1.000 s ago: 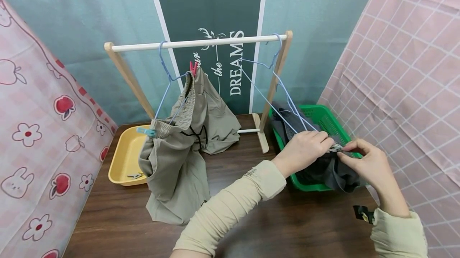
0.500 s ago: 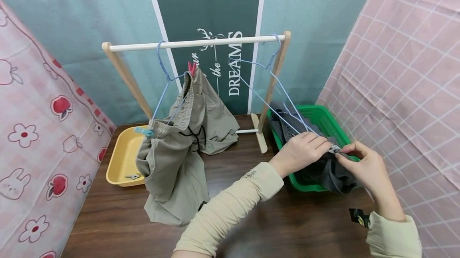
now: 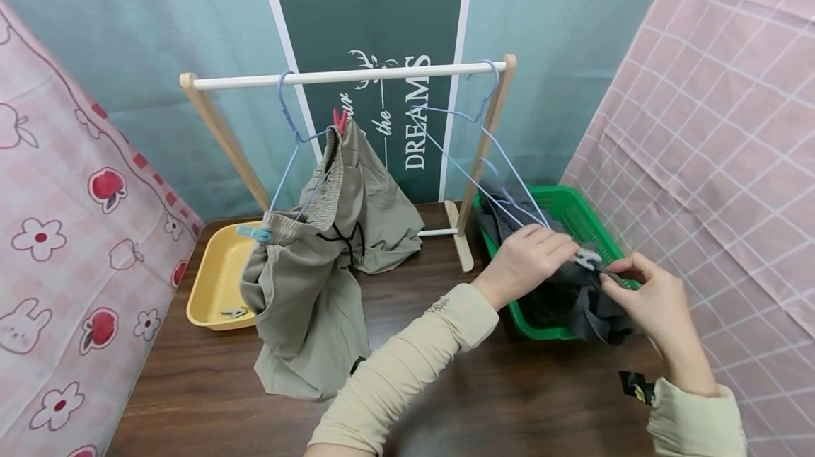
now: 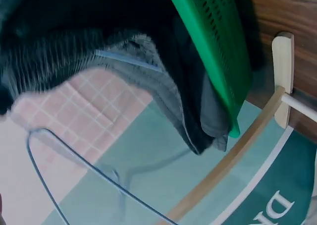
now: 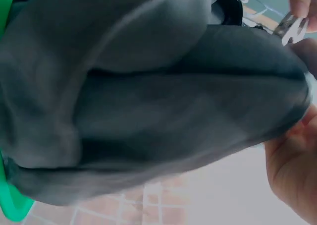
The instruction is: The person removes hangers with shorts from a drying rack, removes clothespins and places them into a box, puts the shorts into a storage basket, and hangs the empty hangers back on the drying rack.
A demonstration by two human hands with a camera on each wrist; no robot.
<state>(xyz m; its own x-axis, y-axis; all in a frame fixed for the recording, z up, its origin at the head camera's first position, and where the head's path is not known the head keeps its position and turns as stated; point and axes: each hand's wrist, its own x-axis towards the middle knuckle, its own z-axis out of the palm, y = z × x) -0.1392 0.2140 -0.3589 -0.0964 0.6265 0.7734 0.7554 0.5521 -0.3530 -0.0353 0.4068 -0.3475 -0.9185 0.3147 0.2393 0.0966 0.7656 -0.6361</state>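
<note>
My left hand (image 3: 525, 262) pinches a pale grey clothespin (image 3: 587, 257) over the green basket, beside the lower end of a blue hanger (image 3: 513, 168). Close to its right, my right hand (image 3: 652, 298) pinches the edge of a dark grey garment (image 3: 595, 312). In the right wrist view the garment (image 5: 148, 116) stretches from the basket to my right hand (image 5: 292, 170), with the clothespin (image 5: 292, 29) just above in my left fingers. A ribbed waistband (image 4: 54, 61) shows in the left wrist view, with a blue bar inside the garment.
The hanger's hook rests on a white rail (image 3: 382, 73) with wooden legs. Beige trousers (image 3: 305, 301) hang at left, held by a red clip (image 3: 340, 121) and a blue clip (image 3: 255, 233). A yellow tray (image 3: 213, 280) stands behind them; the green basket (image 3: 588, 220) is at right.
My left hand has shifted slightly left and up, and more of the clothespin shows between the hands. My right hand keeps its pinch on the garment edge.
</note>
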